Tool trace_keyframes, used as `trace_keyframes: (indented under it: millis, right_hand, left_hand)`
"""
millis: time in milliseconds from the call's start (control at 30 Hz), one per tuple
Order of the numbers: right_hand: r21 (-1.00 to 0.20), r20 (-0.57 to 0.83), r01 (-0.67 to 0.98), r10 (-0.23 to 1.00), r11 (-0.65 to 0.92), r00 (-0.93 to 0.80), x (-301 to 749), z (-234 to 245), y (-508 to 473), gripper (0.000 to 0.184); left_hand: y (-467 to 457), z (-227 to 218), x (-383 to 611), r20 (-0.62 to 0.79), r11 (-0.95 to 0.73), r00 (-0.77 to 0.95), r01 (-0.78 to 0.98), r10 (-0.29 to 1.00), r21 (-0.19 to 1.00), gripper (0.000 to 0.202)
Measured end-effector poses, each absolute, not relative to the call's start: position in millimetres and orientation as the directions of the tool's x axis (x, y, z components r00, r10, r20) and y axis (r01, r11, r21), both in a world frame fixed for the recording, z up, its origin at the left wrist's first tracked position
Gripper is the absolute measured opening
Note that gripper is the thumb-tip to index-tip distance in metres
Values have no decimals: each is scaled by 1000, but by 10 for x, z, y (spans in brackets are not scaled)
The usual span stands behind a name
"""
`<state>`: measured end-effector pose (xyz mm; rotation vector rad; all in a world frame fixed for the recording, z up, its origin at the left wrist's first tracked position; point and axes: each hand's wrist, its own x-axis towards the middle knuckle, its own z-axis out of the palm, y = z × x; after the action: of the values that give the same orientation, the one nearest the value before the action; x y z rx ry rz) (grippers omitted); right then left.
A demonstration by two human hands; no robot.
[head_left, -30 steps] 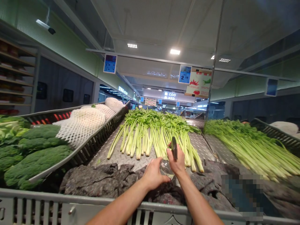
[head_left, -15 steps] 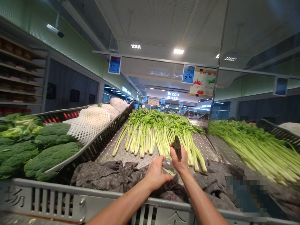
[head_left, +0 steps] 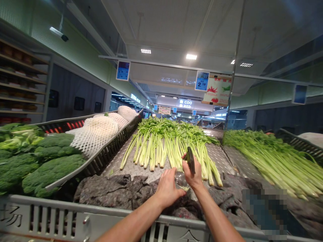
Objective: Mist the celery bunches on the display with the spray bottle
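Note:
Between my hands is a see-through, shiny plastic piece [head_left: 182,179], whose kind I cannot make out. My left hand [head_left: 168,188] curves around its left side, thumb below and fingers above. In my right hand [head_left: 193,173] is a dark, curved tool [head_left: 191,160] that stands up from the fist; its lower part is hidden by the fingers. The right fingers also lie against the plastic's right edge. Just beyond both hands, celery [head_left: 161,144] lies in a row, stalk ends toward me, leaves at the back.
Crumpled grey felt cloth [head_left: 106,191] lies along the front, behind a grey slotted crate edge [head_left: 121,215]. Broccoli [head_left: 52,168] fills the left side, beside a black crate wall [head_left: 108,153] and net-wrapped produce [head_left: 94,131]. A mirror [head_left: 267,114] on the right reflects the celery.
Both hands keep nearly the same place and hold. The dark tool in my right hand has shifted very slightly. The whole view has moved a little.

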<state>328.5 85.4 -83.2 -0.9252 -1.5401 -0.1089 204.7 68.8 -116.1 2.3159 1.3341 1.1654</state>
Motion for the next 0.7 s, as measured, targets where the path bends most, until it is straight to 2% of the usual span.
trace_keyframes:
  millis: [133,267,433,600,700]
  right_hand:
    - [-374,895,661,439,650,76,3252,-826,834,21]
    - [-373,897,670,435,642,82,3251,-865,857,24]
    - [-433,876,650,461,625,139,3280,-907,894,29]
    - [-510,852,592,462,624,247,3282,-906,894,32]
    - [-554,828,538,484,635,283,3274,-898,884,33]
  left_hand:
    - [700,-1172,2052,511,-552,278,647,813,526,64]
    - [726,-1198,2047,510,-549,279,657,814,517,65]
    - [715,-1184,2047,485,-534,277,648,829,543,70]
    - [708,-1167,2058,440,-484,236,611,867,626,84]
    - [721,-1174,2057,459,-496,231,606,858,622,81]
